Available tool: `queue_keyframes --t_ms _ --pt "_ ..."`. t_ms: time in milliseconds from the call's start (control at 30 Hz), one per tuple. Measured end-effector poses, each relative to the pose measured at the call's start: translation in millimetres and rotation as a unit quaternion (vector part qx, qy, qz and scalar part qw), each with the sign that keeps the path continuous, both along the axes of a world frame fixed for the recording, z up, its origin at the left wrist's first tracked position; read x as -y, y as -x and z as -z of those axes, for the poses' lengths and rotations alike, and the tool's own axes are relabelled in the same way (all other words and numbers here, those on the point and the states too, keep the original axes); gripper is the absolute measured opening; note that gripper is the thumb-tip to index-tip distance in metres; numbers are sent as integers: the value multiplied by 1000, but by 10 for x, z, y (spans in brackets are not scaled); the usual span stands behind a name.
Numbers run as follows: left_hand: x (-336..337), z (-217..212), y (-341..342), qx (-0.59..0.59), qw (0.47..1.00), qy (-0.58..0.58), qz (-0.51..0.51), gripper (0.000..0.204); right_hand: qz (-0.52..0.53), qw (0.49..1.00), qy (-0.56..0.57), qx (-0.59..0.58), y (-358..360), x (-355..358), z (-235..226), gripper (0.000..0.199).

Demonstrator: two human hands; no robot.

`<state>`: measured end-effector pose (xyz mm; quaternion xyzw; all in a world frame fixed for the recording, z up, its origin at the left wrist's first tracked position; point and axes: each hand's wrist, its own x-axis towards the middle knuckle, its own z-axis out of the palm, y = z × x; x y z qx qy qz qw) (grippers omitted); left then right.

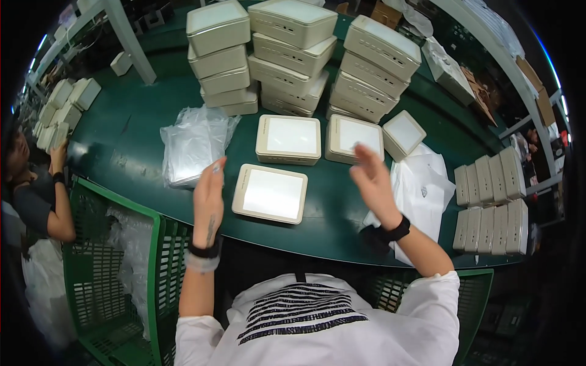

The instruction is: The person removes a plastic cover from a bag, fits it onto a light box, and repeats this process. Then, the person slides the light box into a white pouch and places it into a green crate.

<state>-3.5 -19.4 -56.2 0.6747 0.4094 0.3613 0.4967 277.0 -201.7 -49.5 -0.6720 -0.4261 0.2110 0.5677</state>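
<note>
While both hands are up and open, holding nothing, the left hand (209, 194) and right hand (372, 181) hang on either side of a flat cream box (270, 193) lying on the green table (128, 131). Clear bags (192, 146) lie near the left hand.

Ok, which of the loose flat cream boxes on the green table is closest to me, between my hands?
The flat cream box lying alone at the near table edge, between the left hand and right hand. The other loose ones sit farther back, by the stacks.
</note>
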Motion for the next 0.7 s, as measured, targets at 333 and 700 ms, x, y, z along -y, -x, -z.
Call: queue_keyframes --t_ms 333,700 --pt "183 215 -407 176 932 299 110 72 -68 916 90 -385 1016 -274 64 74" --pt "882 145 -1292 126 918 276 255 73 66 959 132 -243 49 595 -97 79"
